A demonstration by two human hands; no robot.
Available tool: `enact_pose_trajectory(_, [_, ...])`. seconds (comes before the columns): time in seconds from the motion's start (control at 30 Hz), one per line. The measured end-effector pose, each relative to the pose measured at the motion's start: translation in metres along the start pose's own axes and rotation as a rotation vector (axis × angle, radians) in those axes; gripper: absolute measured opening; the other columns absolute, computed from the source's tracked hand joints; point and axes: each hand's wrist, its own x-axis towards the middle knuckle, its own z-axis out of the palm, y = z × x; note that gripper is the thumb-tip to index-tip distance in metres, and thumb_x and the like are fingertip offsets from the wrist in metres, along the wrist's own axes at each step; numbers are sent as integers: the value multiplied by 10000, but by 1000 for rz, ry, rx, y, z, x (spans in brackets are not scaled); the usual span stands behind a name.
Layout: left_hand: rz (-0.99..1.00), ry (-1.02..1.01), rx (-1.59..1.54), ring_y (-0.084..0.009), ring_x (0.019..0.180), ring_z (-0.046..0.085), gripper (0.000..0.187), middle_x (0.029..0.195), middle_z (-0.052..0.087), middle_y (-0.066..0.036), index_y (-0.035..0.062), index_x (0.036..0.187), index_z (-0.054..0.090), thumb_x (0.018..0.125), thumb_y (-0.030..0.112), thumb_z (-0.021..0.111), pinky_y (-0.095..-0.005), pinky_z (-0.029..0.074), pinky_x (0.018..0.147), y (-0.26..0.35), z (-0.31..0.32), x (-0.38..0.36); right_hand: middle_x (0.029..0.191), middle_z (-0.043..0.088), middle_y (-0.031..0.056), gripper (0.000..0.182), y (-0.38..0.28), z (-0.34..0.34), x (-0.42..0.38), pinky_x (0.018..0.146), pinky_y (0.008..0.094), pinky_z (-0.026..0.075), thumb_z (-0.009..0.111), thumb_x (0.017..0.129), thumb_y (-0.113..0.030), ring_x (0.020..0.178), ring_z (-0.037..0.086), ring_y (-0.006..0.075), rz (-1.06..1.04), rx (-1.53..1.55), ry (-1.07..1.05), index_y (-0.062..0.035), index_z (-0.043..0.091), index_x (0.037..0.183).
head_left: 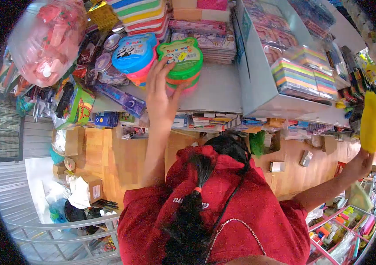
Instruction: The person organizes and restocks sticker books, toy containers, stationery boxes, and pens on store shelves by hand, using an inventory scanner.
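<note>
My left hand (pixel 159 95) reaches onto the grey shelf and grips the near-left side of a green, frog-shaped plastic box (pixel 181 57). Its thumb lies along the front, and its fingers are over the left edge. The green box has an orange and pink lower part. Touching it on the left is a blue-lidded box (pixel 134 53) with a panda picture. Far to the right, my right hand (pixel 364 161) is closed around one end of a yellow cloth (pixel 372 123), which stretches away from it. The fingers there are small and partly hidden.
The grey shelf (pixel 219 90) carries stacked colored cases (pixel 141 15) and a grey tray (pixel 258 99) of packaged sets. A bulging plastic bag (pixel 49 48) is at the upper left. Below are cardboard boxes (pixel 93 187), a metal railing (pixel 62 238) and a rack of small goods (pixel 347 225).
</note>
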Motion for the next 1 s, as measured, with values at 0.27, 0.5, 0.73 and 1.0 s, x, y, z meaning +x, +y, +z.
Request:
enact_pose_trajectory(0.27, [-11,-163,-283,-395,1217,422,515,1301,476,-202,9,1250,476,955,412,353,-445,306,1031,-17,-16,0,1162,609,164,630,-244,90,-84,841,350,460,635,666,-518,961,595,286,-697,571,-554,-58,665,1096])
enact_pose_trajectory(0.5, [-146,-31,-722,-313,1259,404,801,1323,431,-221,-61,1322,342,911,617,233,-399,298,1044,-8,-19,6,1123,590,103,442,-270,172,-130,821,389,479,737,681,-299,962,540,323,-463,461,-619,-192,665,1104])
enact_pose_trajectory(0.73, [68,61,-367,-367,1227,429,532,1318,433,-240,-37,1289,408,973,386,347,-414,304,1034,-5,-18,11,1150,549,175,460,-282,205,-144,912,445,417,734,689,-330,1065,492,363,-497,533,-579,-161,657,1110])
enact_pose_trajectory(1.0, [227,92,-40,-360,1206,449,368,1289,508,-158,22,1177,551,957,279,408,-447,331,1014,-5,-12,25,1215,486,246,353,-259,218,-119,991,426,374,550,847,-84,1136,463,406,-278,816,-479,-47,525,1196])
